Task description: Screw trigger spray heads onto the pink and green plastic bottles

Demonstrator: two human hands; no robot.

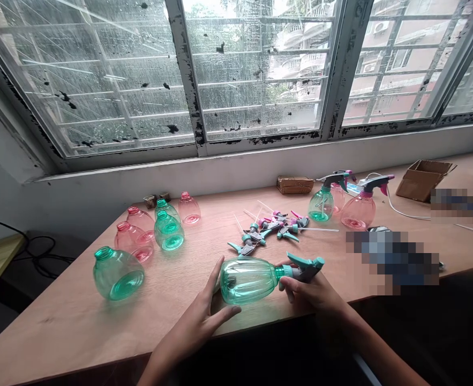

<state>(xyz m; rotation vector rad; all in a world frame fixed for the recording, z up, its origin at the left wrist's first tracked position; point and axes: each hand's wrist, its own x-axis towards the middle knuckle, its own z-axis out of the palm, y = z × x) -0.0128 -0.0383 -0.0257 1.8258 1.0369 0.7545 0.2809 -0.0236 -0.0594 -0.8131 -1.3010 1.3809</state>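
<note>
A clear green spray bottle (pixel 248 280) lies on its side between my hands, near the table's front edge. My left hand (pixel 204 311) cups its base, with thumb and fingers on either side. My right hand (pixel 312 292) grips the neck end, its thumb at the collar of the grey and teal spray head (pixel 306 265). That head sits on the bottle's mouth; how tightly it is screwed I cannot tell. Just behind the bottle lies a pile of loose spray heads (pixel 266 228), teal, pink and grey, with thin tubes.
Open-necked green bottles (pixel 118 276) and pink bottles (pixel 188 208) stand at the left. At the back right are a green bottle with a head (pixel 321 203) and a pink one (pixel 359 210). Behind are a brown package (pixel 295 185), an open cardboard box (pixel 423 179) and a white cable (pixel 405 214).
</note>
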